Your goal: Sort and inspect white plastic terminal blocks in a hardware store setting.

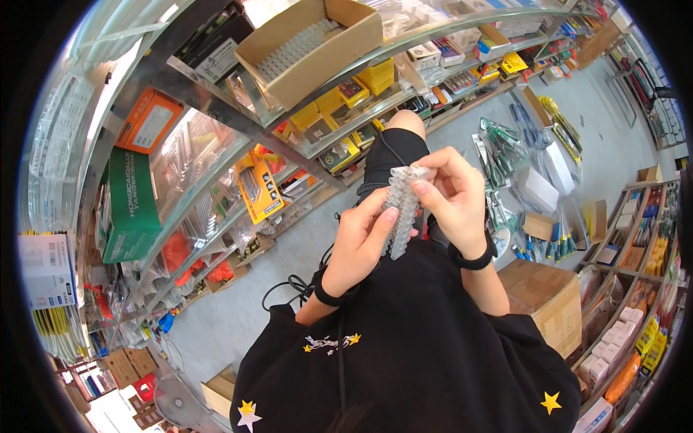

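Observation:
Before my lap, my left hand (361, 238) grips a translucent plastic terminal block strip (404, 230) by its side, thumb on the front. My right hand (453, 197) pinches the upper end of the strips between thumb and fingers. At least two strips lie side by side in the hands, hanging lengthwise towards my body; the fingers behind them are partly hidden. Similar strips (303, 48) lie in rows inside an open cardboard box (325, 67) on the glass shelf ahead, to the left.
Glass shelves (325, 142) with boxes and bagged hardware run along the left and front. Packaged tools (495, 157) lie on the floor to the right. A closed cardboard carton (547, 297) stands near my right elbow, beside a rack of sorted goods (628, 276). A fan (178, 400) is at lower left.

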`<state>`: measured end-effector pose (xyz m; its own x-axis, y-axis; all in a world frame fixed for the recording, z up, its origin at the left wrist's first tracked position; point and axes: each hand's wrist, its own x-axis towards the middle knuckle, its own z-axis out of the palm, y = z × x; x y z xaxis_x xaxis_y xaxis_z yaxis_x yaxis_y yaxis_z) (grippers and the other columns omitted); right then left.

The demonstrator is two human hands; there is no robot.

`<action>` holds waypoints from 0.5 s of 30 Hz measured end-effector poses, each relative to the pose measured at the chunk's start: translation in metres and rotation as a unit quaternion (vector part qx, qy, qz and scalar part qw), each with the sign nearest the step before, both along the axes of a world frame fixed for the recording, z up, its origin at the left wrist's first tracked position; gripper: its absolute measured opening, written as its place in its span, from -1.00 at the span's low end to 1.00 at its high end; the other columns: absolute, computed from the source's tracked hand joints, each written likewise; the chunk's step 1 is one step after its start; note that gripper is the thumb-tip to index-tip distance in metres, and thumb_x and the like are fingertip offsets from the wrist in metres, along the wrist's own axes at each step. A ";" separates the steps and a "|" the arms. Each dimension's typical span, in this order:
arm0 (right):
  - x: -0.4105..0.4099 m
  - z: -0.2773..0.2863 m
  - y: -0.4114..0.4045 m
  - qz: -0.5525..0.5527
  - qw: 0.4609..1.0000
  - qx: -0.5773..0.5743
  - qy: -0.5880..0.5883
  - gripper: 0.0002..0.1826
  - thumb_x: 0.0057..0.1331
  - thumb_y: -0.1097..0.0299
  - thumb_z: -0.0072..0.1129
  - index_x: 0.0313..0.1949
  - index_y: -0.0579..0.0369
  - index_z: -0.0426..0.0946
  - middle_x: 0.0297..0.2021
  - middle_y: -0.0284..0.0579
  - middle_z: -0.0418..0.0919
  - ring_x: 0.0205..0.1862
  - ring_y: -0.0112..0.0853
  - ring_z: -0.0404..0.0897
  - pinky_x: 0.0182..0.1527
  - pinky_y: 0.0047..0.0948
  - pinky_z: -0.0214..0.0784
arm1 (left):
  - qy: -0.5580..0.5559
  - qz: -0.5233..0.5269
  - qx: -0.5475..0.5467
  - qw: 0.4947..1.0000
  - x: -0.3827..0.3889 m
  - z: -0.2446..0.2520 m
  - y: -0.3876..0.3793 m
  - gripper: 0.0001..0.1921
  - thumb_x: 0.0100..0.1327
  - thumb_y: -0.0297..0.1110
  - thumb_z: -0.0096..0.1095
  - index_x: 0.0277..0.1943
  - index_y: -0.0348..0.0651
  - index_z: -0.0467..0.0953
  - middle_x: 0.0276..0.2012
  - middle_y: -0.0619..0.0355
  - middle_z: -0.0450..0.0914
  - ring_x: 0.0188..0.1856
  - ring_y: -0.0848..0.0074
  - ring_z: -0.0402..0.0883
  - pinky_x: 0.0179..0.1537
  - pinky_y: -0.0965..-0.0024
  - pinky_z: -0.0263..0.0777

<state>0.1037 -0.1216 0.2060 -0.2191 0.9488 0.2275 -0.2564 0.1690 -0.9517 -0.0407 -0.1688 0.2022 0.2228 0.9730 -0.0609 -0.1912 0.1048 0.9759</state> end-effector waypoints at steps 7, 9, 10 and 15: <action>-0.003 -0.008 0.000 -0.015 0.999 0.040 -0.025 -0.79 0.08 0.52 0.17 -0.30 0.30 0.38 -0.50 -0.21 0.51 -0.53 -0.69 0.44 -0.54 -0.75 0.31 | 0.051 0.000 0.051 0.997 -0.002 -0.005 0.000 -0.69 0.29 -0.32 -0.18 -0.04 -0.40 0.29 -0.32 0.03 0.51 -0.37 0.46 0.57 -0.31 0.50 0.46; -0.003 -0.002 -0.002 -0.009 1.000 0.012 -0.018 -0.78 0.08 0.52 0.17 -0.29 0.30 0.38 -0.50 -0.21 0.51 -0.54 -0.68 0.44 -0.54 -0.74 0.31 | 0.061 0.000 0.043 0.997 -0.001 -0.001 -0.001 -0.70 0.29 -0.34 -0.19 -0.05 -0.41 0.29 -0.33 0.03 0.51 -0.37 0.48 0.57 -0.30 0.50 0.46; -0.002 0.000 -0.003 -0.003 1.000 -0.016 -0.010 -0.78 0.07 0.52 0.17 -0.29 0.31 0.38 -0.50 -0.20 0.51 -0.54 -0.68 0.44 -0.55 -0.74 0.30 | 0.061 0.001 0.043 0.997 -0.001 0.000 -0.001 -0.70 0.29 -0.34 -0.19 -0.05 -0.41 0.29 -0.33 0.03 0.51 -0.37 0.48 0.57 -0.30 0.50 0.46; -0.001 -0.003 -0.004 -0.009 1.000 0.015 -0.016 -0.77 0.07 0.52 0.17 -0.29 0.31 0.37 -0.51 -0.22 0.49 -0.54 -0.67 0.43 -0.55 -0.74 0.30 | 0.105 -0.019 0.069 0.992 -0.005 -0.005 0.000 -0.72 0.29 -0.38 -0.20 -0.04 -0.41 0.28 -0.34 0.03 0.52 -0.37 0.51 0.57 -0.32 0.50 0.47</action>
